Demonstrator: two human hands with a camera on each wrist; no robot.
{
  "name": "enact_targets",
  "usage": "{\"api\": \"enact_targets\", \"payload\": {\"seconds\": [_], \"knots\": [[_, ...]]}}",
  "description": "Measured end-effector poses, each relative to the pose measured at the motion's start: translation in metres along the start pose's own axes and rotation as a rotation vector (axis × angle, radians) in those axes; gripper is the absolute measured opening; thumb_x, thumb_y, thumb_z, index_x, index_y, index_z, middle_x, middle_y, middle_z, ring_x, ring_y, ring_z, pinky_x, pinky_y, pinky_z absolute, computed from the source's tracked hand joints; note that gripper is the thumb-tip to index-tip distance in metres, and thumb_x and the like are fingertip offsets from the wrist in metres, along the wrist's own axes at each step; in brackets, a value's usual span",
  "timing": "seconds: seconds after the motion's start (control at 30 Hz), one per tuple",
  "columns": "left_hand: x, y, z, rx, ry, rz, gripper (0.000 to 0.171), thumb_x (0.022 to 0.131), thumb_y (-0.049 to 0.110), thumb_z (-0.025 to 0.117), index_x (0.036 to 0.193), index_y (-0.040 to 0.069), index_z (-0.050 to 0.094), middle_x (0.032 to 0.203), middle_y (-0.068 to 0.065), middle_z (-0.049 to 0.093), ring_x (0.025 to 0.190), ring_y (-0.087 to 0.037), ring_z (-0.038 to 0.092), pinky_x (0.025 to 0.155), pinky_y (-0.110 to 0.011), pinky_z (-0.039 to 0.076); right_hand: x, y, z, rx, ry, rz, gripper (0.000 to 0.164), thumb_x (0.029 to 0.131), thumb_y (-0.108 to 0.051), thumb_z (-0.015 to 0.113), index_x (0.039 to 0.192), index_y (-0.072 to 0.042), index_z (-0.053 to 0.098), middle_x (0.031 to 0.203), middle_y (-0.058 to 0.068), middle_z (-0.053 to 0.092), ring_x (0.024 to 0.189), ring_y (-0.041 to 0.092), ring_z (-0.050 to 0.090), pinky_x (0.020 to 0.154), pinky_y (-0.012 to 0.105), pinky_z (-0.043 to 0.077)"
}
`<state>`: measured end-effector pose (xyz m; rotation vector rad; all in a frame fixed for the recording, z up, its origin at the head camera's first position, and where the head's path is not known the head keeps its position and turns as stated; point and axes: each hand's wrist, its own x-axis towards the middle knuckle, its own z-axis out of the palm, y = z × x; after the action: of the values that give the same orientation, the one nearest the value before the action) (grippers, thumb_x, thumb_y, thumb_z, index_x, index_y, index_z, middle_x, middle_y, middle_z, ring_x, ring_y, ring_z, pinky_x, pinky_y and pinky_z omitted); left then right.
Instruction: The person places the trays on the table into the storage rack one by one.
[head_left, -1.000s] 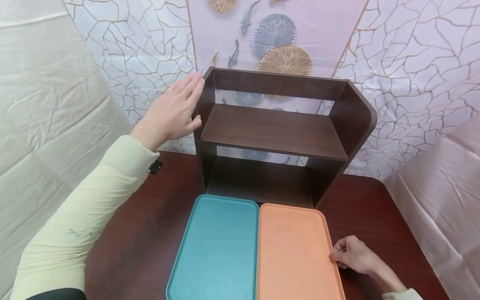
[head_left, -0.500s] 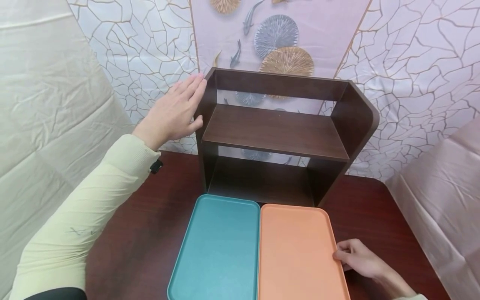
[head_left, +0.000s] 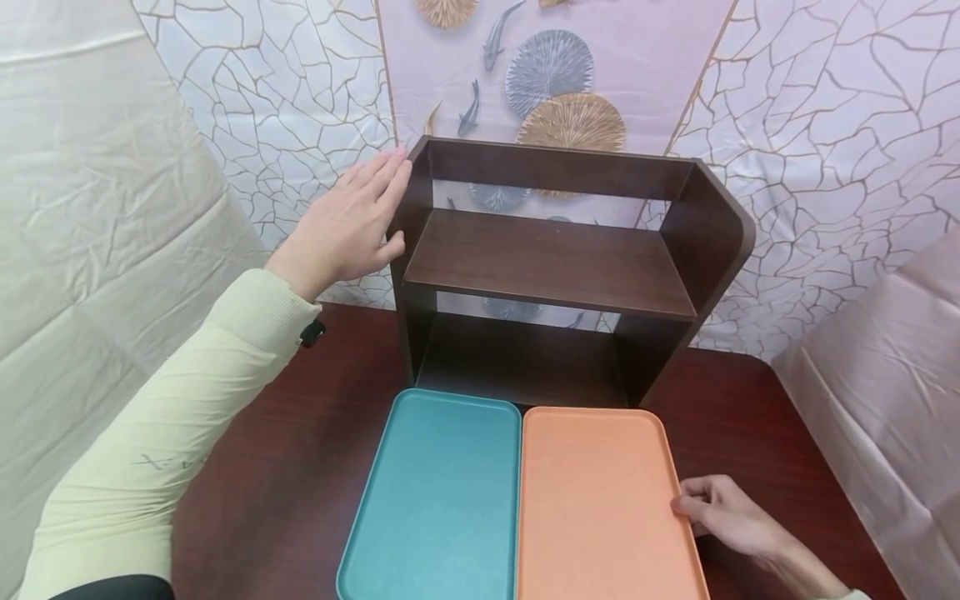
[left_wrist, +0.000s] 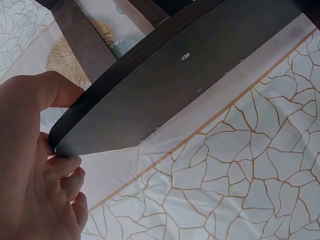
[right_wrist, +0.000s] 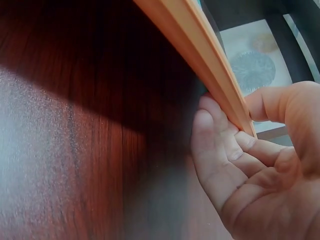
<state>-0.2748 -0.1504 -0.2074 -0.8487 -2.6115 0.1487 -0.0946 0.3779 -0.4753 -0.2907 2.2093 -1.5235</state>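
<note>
A dark brown two-tier shelf (head_left: 547,254) stands at the back of the table. My left hand (head_left: 341,221) grips its left side panel (left_wrist: 165,80); the left wrist view has the thumb on one face and the fingers on the other. In front of the shelf lie a teal tray (head_left: 435,492) and, to its right, an orange tray (head_left: 600,500). With my right hand (head_left: 731,517) I pinch the orange tray's right edge, thumb on top. Fingers (right_wrist: 212,145) reach beneath that edge in the right wrist view, where it stands raised above the tabletop.
The dark red wooden table (head_left: 255,467) extends on both sides of the trays. Behind the shelf hangs a patterned cloth (head_left: 817,167), with a pale plain cloth (head_left: 97,208) along the left and a pinkish cloth (head_left: 885,375) along the right.
My right hand has shifted slightly right and up, with the orange tray's right edge rising and tilting along with it. The left hand, shelf and teal tray stay nearly in place.
</note>
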Motion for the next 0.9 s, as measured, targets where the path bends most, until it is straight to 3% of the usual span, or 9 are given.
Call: {"api": "enact_targets", "payload": {"seconds": [0.47, 0.67, 0.9], "knots": [[0.001, 0.000, -0.002, -0.005, -0.015, -0.007, 0.080, 0.102, 0.028, 0.048, 0.165, -0.009, 0.014, 0.177, -0.024, 0.012, 0.165, -0.040, 0.015, 0.135, -0.055, 0.017, -0.009, -0.023, -0.014, 0.012, -0.030, -0.029, 0.028, 0.108, -0.002, 0.047, 0.097, 0.022, 0.056, 0.091, -0.009, 0.075, 0.086, 0.011, 0.078, 0.077, 0.031, 0.065], [0.000, 0.000, -0.002, -0.005, -0.016, -0.008, 0.080, 0.102, 0.028, 0.048, 0.165, -0.009, 0.014, 0.177, -0.024, 0.012, 0.165, -0.040, 0.014, 0.135, -0.056, 0.018, -0.012, -0.040, -0.015, 0.011, -0.037, -0.043, 0.031, 0.108, -0.002, 0.045, 0.097, 0.025, 0.053, 0.089, -0.010, 0.075, 0.083, 0.011, 0.077, 0.076, 0.032, 0.066], [0.001, 0.000, 0.000, -0.001, -0.018, -0.009, 0.080, 0.102, 0.028, 0.048, 0.165, -0.009, 0.014, 0.177, -0.024, 0.012, 0.165, -0.040, 0.014, 0.135, -0.057, 0.018, -0.014, -0.061, -0.016, 0.037, -0.053, -0.036, 0.026, 0.108, -0.003, 0.044, 0.111, 0.013, 0.065, 0.096, -0.006, 0.079, 0.088, 0.014, 0.079, 0.079, 0.033, 0.066]]}}
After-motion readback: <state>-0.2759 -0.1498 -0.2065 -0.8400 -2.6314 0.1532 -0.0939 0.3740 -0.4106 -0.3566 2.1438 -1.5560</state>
